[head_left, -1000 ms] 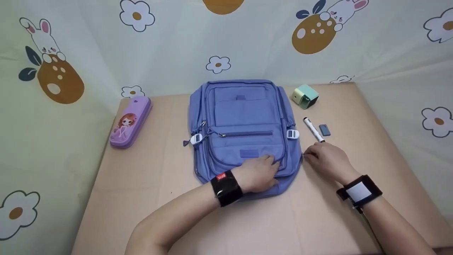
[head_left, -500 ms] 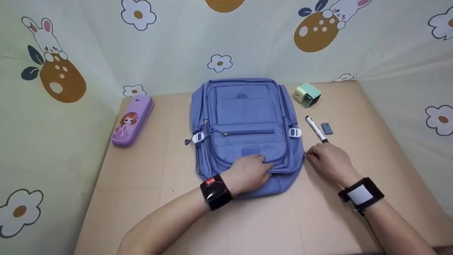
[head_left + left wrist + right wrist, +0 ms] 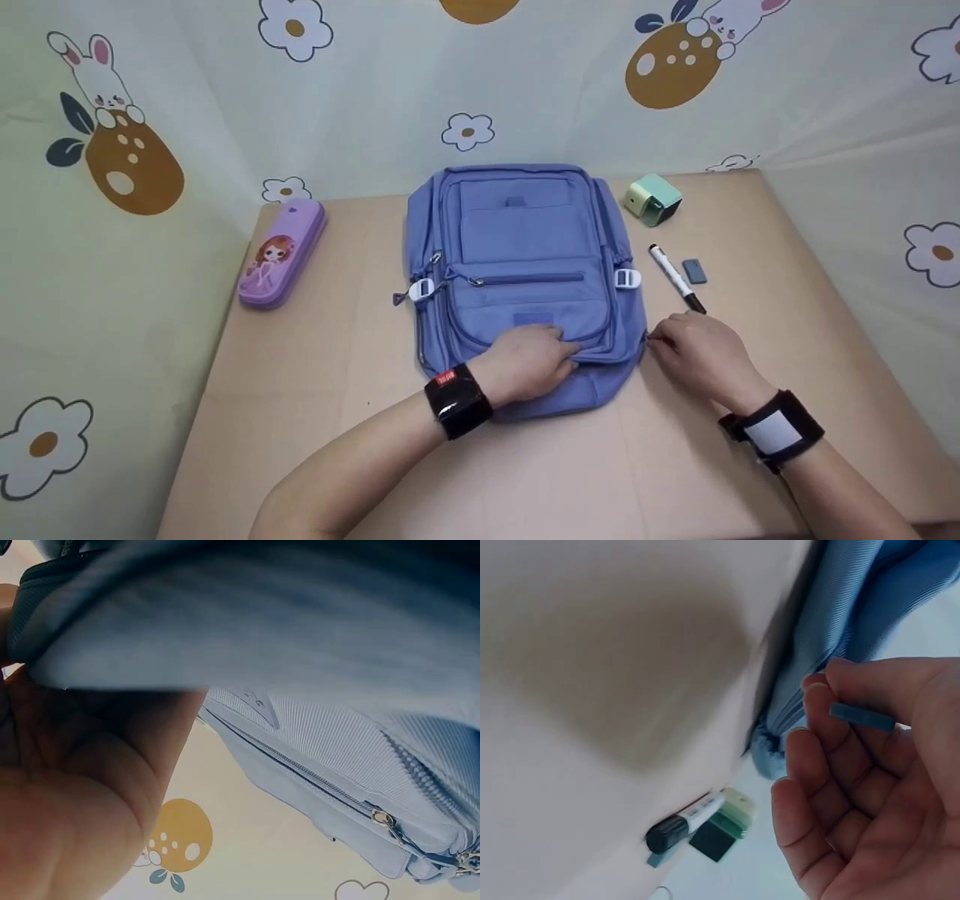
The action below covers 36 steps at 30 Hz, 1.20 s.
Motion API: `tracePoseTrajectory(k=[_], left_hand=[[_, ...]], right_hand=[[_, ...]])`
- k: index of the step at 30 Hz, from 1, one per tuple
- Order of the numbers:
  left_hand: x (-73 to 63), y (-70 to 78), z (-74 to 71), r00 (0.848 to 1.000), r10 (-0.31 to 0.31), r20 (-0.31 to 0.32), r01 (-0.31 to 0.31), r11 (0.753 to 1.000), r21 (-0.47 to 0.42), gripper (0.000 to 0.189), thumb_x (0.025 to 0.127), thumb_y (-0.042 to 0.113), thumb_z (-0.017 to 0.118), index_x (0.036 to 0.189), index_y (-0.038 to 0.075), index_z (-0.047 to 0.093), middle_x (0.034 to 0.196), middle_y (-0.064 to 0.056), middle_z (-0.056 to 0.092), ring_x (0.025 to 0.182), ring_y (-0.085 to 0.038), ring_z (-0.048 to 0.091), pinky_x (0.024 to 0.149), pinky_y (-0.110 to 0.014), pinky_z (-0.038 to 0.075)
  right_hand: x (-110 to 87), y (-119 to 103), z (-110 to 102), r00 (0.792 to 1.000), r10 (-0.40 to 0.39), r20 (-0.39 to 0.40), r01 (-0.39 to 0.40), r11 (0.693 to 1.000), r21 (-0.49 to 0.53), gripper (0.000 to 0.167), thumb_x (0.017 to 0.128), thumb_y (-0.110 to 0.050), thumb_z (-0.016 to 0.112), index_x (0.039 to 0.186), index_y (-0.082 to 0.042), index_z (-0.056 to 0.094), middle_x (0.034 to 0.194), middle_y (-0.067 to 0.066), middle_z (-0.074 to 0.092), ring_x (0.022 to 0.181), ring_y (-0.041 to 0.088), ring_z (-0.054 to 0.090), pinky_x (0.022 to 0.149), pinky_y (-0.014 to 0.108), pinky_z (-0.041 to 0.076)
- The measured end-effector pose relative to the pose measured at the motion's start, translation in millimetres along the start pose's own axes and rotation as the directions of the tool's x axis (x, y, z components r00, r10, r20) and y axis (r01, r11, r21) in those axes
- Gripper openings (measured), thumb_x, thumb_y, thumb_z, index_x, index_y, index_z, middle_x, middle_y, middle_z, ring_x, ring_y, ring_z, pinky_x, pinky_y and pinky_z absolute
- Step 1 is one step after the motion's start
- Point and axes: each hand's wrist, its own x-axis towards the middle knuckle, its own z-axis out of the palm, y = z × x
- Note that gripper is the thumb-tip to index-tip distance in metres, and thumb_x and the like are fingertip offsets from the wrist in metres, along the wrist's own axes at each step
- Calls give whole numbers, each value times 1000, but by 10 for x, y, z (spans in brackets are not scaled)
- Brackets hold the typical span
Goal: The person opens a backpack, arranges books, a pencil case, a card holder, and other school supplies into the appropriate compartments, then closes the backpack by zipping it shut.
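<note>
A blue-purple backpack [image 3: 525,232] lies flat with its front pockets facing up. My left hand [image 3: 525,364] grips its lower front, fingers curled at the pocket's edge; in the left wrist view a fold of fabric [image 3: 262,622] covers part of this hand. At the bag's right side, my right hand [image 3: 701,352] pinches a zipper pull between thumb and forefinger. The pull's blue tab [image 3: 862,716] shows inside the fingers in the right wrist view. Just beyond that hand lies a white marker [image 3: 675,277] with a black cap, apart from the fingers.
Beside the marker is a small grey-blue block [image 3: 694,271]. A green and yellow box-like thing [image 3: 654,200] stands farther back. To the left lies a purple pencil case [image 3: 281,255] on the tan tabletop [image 3: 300,367]. A patterned curtain [image 3: 360,97] closes off the back.
My right hand has slid toward me along the bag's side, uncovering the marker's black end. My left hand has shifted a little to the left on the bag.
</note>
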Motion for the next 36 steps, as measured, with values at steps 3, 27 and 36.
tracePoseTrajectory(k=[3, 27, 36], left_hand=[[0, -15, -3, 1000, 11, -9, -11, 1000, -7, 41, 108, 36, 48, 141, 18, 63, 137, -11, 64, 132, -26, 56, 111, -40, 43], [-265, -124, -25, 999, 35, -38, -35, 999, 2, 41, 103, 43, 55, 127, 15, 72, 126, -9, 68, 113, -26, 67, 90, -44, 57], [-190, -226, -9, 999, 2, -52, -8, 995, -104, 34, 107, 30, 46, 83, 15, 65, 86, 1, 66, 84, -21, 68, 77, -42, 58]], right_hand=[[-23, -69, -17, 1000, -21, -3, 21, 1000, -13, 4, 90, -12, 74, 88, -13, 77, 78, -3, 65, 73, 22, 63, 63, 42, 51], [-87, -111, 42, 999, 21, 46, -22, 999, 28, 2, 91, -11, 74, 91, -9, 76, 80, -1, 66, 76, 23, 61, 66, 42, 51], [-144, -173, 52, 1000, 21, 1, -21, 1000, 20, 8, 91, -9, 71, 86, -14, 73, 77, -4, 61, 75, 21, 59, 62, 39, 49]])
